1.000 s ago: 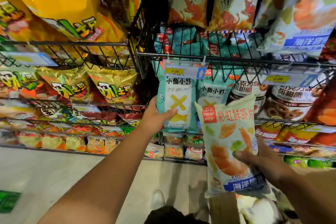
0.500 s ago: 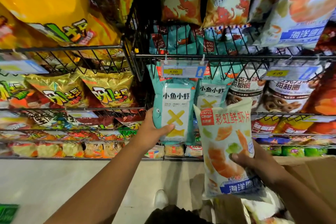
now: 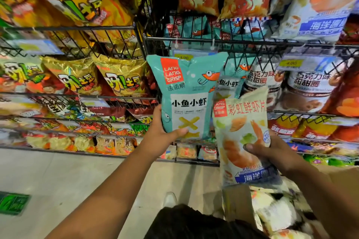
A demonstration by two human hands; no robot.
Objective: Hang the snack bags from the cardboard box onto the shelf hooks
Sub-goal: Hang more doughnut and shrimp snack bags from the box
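Here, left hand [image 3: 162, 135] grips LANG LANG CRISP bag [image 3: 187, 91] — right hand [image 3: 274, 154] grips white bag [image 3: 240, 122].

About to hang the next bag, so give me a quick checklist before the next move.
1. Secure left grip on teal bag: ok, thumb across its front.
2. Secure right grip on white prawn bag: ok, thumb on its front.
3. Is teal bag on a hook: cannot tell, its top hides any hook.
4. Free hook for white prawn bag: cannot tell, none visible.
5. Reach to cardboard box: ok, just below right grip.
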